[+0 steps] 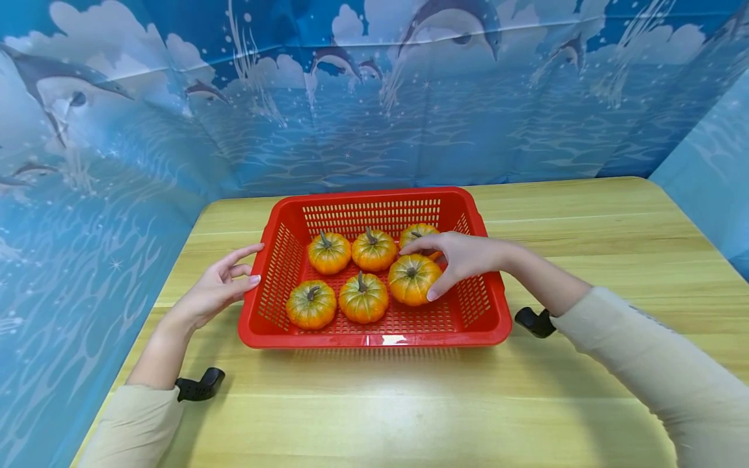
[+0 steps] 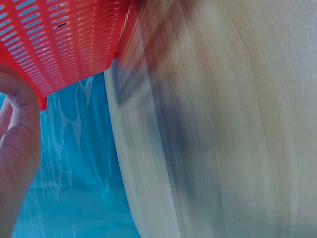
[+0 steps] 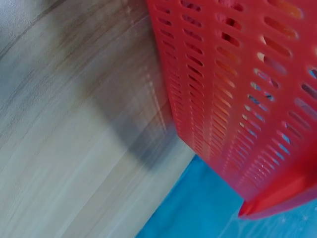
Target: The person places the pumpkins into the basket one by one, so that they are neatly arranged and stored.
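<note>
A red plastic basket (image 1: 374,339) with slotted walls holds several small orange pumpkins in two rows. My right hand (image 1: 468,257) reaches over the basket's right side and grips the front-right pumpkin (image 1: 411,279), thumb on its near side and fingers across the far side. Behind that hand, another pumpkin (image 1: 417,234) is partly hidden. The left hand (image 1: 219,286) touches the basket's left rim with index finger and thumb fairly straight. In the left wrist view, part of the left hand (image 2: 20,144) shows beside the basket wall (image 2: 64,44). The right wrist view shows the basket's outer wall (image 3: 213,99), not the hand.
The basket stands on a light wood-grain table (image 1: 374,416), near its back edge. Blue curtains (image 1: 363,130) printed with dolphins hang behind and at both sides. A black wrist device (image 1: 201,385) sits on the left wrist, another (image 1: 535,322) on the right.
</note>
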`<action>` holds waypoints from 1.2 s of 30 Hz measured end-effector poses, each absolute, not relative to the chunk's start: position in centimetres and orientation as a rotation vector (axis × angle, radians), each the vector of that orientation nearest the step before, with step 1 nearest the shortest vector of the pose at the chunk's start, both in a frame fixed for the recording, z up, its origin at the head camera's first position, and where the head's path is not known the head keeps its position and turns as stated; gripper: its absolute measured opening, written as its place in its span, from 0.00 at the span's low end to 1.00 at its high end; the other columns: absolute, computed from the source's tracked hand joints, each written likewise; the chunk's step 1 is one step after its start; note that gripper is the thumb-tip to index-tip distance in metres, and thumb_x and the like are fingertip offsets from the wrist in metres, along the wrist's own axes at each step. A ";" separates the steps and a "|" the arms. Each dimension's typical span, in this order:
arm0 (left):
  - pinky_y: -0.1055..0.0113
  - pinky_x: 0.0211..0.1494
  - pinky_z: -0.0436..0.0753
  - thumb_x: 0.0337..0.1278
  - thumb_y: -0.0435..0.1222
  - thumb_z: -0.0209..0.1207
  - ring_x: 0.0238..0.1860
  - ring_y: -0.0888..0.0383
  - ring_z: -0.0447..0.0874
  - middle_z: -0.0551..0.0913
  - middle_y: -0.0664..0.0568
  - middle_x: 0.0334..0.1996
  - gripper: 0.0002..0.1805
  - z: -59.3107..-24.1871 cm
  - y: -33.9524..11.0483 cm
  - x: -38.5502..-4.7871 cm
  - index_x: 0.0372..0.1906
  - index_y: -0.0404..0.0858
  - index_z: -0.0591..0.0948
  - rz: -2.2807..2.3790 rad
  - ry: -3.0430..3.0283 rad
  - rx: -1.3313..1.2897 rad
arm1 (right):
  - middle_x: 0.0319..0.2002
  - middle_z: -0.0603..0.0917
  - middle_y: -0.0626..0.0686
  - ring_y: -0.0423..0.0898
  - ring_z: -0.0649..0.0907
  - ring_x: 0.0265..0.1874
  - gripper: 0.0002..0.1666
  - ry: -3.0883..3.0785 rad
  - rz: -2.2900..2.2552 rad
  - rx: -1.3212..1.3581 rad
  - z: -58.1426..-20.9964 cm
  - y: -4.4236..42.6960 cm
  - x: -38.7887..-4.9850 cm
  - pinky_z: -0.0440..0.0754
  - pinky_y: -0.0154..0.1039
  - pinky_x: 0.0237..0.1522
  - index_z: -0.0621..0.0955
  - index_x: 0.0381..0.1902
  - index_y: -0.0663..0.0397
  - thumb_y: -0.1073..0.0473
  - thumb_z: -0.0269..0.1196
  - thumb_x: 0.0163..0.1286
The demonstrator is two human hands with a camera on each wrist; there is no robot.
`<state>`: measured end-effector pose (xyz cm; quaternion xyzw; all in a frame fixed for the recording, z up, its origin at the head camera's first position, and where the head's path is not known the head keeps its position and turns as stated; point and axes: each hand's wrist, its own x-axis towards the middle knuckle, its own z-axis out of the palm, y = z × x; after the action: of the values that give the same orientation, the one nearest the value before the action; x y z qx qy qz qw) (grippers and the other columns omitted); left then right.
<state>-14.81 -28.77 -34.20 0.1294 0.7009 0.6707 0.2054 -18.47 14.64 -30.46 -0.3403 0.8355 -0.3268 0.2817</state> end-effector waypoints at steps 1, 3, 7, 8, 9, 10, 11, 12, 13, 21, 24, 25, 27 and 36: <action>0.63 0.44 0.83 0.63 0.26 0.52 0.37 0.57 0.83 0.78 0.50 0.36 0.32 -34.2 -28.8 -14.8 0.70 0.39 0.57 1.871 1.955 0.356 | 0.62 0.68 0.52 0.51 0.66 0.60 0.46 2.242 -0.854 -0.915 -30.5 14.5 -18.5 0.71 0.49 0.57 0.68 0.65 0.50 0.48 0.73 0.49; 0.63 0.44 0.83 0.63 0.26 0.52 0.37 0.57 0.83 0.78 0.50 0.36 0.32 -34.2 -28.8 -14.8 0.70 0.39 0.57 1.872 1.957 0.351 | 0.62 0.69 0.51 0.50 0.66 0.60 0.47 2.239 -0.824 -0.918 -30.6 14.3 -18.5 0.70 0.49 0.58 0.68 0.65 0.50 0.47 0.73 0.48; 0.63 0.44 0.83 0.63 0.26 0.52 0.37 0.57 0.83 0.78 0.50 0.36 0.32 -34.2 -28.8 -14.8 0.70 0.39 0.57 1.869 1.963 0.343 | 0.61 0.70 0.51 0.50 0.66 0.59 0.46 2.229 -0.770 -0.939 -30.9 13.9 -18.4 0.70 0.49 0.58 0.69 0.64 0.51 0.48 0.74 0.48; 0.63 0.44 0.83 0.63 0.26 0.52 0.38 0.57 0.83 0.78 0.50 0.36 0.32 -34.2 -28.8 -14.8 0.70 0.39 0.57 1.870 1.963 0.342 | 0.60 0.70 0.51 0.50 0.67 0.59 0.45 2.224 -0.764 -0.944 -31.0 13.8 -18.4 0.69 0.50 0.58 0.70 0.63 0.52 0.48 0.74 0.48; 0.63 0.44 0.83 0.63 0.26 0.52 0.38 0.57 0.83 0.78 0.50 0.36 0.32 -34.2 -28.8 -14.8 0.70 0.39 0.57 1.868 1.965 0.339 | 0.60 0.70 0.51 0.50 0.67 0.59 0.45 2.223 -0.754 -0.953 -31.0 13.8 -18.4 0.69 0.50 0.59 0.70 0.63 0.52 0.48 0.74 0.48; 0.63 0.44 0.83 0.63 0.26 0.52 0.37 0.57 0.83 0.78 0.50 0.36 0.32 -34.1 -28.8 -14.8 0.70 0.39 0.57 1.867 1.967 0.337 | 0.60 0.71 0.51 0.50 0.67 0.59 0.45 2.222 -0.746 -0.964 -31.1 13.7 -18.4 0.68 0.50 0.59 0.70 0.63 0.52 0.48 0.74 0.48; 0.63 0.44 0.83 0.63 0.26 0.52 0.37 0.57 0.83 0.78 0.50 0.36 0.32 -34.2 -28.8 -14.8 0.70 0.39 0.57 1.867 1.967 0.334 | 0.60 0.71 0.51 0.50 0.67 0.59 0.44 2.221 -0.739 -0.974 -31.2 13.6 -18.4 0.68 0.50 0.60 0.70 0.62 0.52 0.48 0.74 0.48; 0.63 0.44 0.83 0.63 0.26 0.52 0.37 0.57 0.83 0.78 0.50 0.36 0.32 -34.1 -28.7 -14.8 0.70 0.39 0.57 1.866 1.968 0.332 | 0.60 0.71 0.52 0.50 0.68 0.59 0.44 2.221 -0.731 -0.985 -31.2 13.6 -18.4 0.67 0.50 0.60 0.71 0.62 0.53 0.48 0.74 0.48; 0.63 0.44 0.83 0.63 0.26 0.52 0.37 0.57 0.83 0.78 0.50 0.36 0.32 -34.2 -28.7 -14.8 0.70 0.39 0.57 1.866 1.968 0.330 | 0.60 0.71 0.52 0.50 0.68 0.59 0.45 2.221 -0.721 -0.986 -31.3 13.6 -18.4 0.67 0.50 0.61 0.70 0.63 0.53 0.49 0.74 0.48; 0.63 0.44 0.83 0.63 0.27 0.52 0.38 0.57 0.82 0.78 0.50 0.37 0.32 -34.2 -28.7 -14.8 0.70 0.40 0.56 1.858 1.972 0.327 | 0.60 0.71 0.53 0.50 0.68 0.59 0.43 2.204 -0.645 -1.006 -31.7 13.2 -18.5 0.68 0.50 0.61 0.70 0.62 0.54 0.51 0.73 0.49; 0.64 0.44 0.83 0.63 0.27 0.52 0.38 0.58 0.82 0.78 0.50 0.37 0.32 -34.2 -28.8 -14.8 0.70 0.40 0.57 1.860 1.970 0.330 | 0.58 0.72 0.52 0.49 0.69 0.57 0.41 2.192 -0.652 -0.999 -31.7 13.1 -18.4 0.70 0.48 0.59 0.71 0.61 0.53 0.53 0.73 0.49; 0.64 0.44 0.83 0.63 0.27 0.52 0.38 0.58 0.82 0.78 0.50 0.37 0.32 -34.2 -28.8 -14.8 0.70 0.40 0.57 1.862 1.968 0.332 | 0.58 0.72 0.52 0.49 0.69 0.57 0.40 2.191 -0.653 -0.998 -31.7 13.1 -18.5 0.70 0.48 0.59 0.71 0.61 0.52 0.54 0.73 0.49; 0.64 0.44 0.82 0.63 0.26 0.52 0.38 0.58 0.82 0.78 0.50 0.37 0.32 -34.1 -28.7 -14.8 0.70 0.40 0.57 1.866 1.966 0.338 | 0.58 0.72 0.51 0.49 0.69 0.57 0.41 2.194 -0.651 -0.989 -31.7 13.1 -18.5 0.70 0.48 0.58 0.71 0.61 0.52 0.54 0.74 0.49; 0.64 0.44 0.83 0.63 0.26 0.51 0.37 0.57 0.83 0.78 0.50 0.36 0.32 -34.1 -28.8 -14.8 0.70 0.40 0.57 1.871 1.962 0.340 | 0.60 0.71 0.54 0.51 0.67 0.60 0.44 2.189 -0.625 -1.011 -31.7 13.3 -18.6 0.66 0.51 0.62 0.70 0.63 0.55 0.53 0.74 0.49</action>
<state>-14.81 -28.76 -34.07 0.1220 0.7030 0.6705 0.2032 -18.63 13.25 -31.65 -0.3846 0.8327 -0.2378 0.3197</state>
